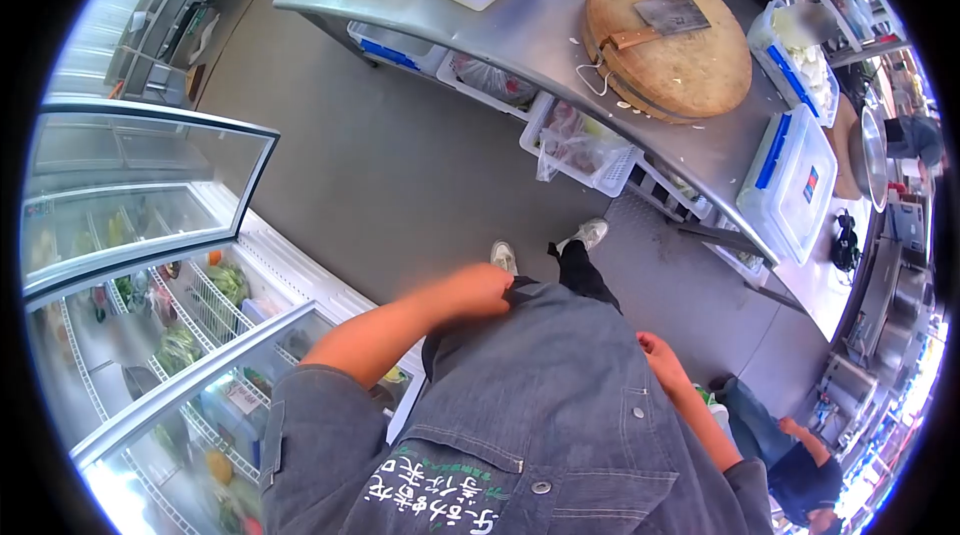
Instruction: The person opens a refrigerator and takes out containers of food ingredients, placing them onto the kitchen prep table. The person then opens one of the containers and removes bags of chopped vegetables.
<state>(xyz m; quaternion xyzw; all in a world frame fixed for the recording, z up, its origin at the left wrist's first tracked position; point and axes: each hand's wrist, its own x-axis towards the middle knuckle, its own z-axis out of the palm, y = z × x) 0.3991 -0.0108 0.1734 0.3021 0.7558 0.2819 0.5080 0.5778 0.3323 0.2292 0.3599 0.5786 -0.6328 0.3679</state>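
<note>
My left hand is at the left edge of the grey denim apron, close to my hip. Its back faces up, it is a little blurred, and its fingertips are hidden against dark cloth. By the apron's right edge, my right hand hangs with its fingers curled in, and nothing shows in it. To the left stands a glass-fronted refrigerator with its door swung open. Leafy greens and other produce lie among its white wire racks.
A steel table crosses ahead, holding a round wooden chopping block with a cleaver on it. Lidded plastic boxes stand on the table; baskets sit beneath. Another person is at lower right.
</note>
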